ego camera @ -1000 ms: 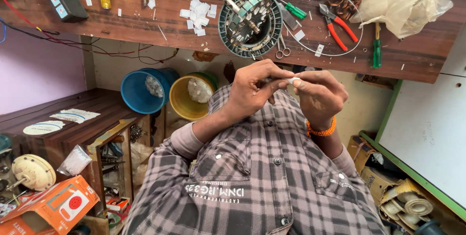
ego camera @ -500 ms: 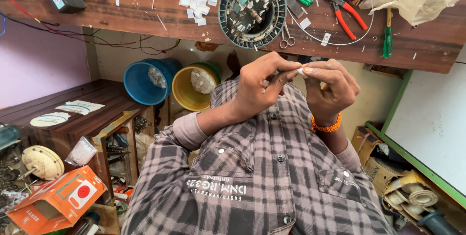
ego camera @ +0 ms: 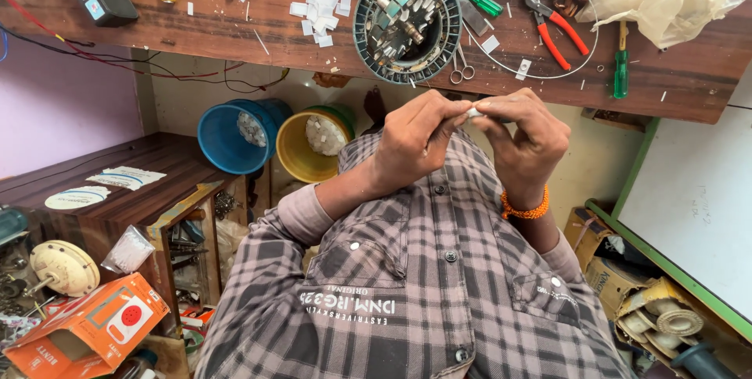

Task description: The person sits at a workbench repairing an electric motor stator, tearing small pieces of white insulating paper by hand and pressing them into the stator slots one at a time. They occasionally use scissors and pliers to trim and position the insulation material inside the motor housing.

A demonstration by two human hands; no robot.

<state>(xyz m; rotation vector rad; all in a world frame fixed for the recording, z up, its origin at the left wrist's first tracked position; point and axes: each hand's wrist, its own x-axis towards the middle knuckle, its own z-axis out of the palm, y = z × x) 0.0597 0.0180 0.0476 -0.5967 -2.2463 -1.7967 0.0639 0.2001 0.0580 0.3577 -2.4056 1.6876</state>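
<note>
The left hand (ego camera: 411,140), in the centre of the frame, has its fingers curled in and pinches one end of a small white slip of paper-like material (ego camera: 473,113) between thumb and forefinger. The right hand (ego camera: 523,140), wearing an orange bead bracelet (ego camera: 525,207), meets it fingertip to fingertip and pinches the other end, so the slip sits between the 2 hands, held in the air in front of the checked shirt and below the edge of the brown wooden workbench (ego camera: 235,27).

At the top centre of the frame, on the bench, lies a round dark metal motor stator with slotted teeth (ego camera: 407,23). A scatter of similar white slips (ego camera: 319,12) lies to its left, and small steel scissors (ego camera: 460,66) just below it.

Judging by the grip, the slip is being folded or shaped between the fingertips. The next move seems to call for a steady 2-handed pinch, because the piece is tiny and mostly hidden.
</note>
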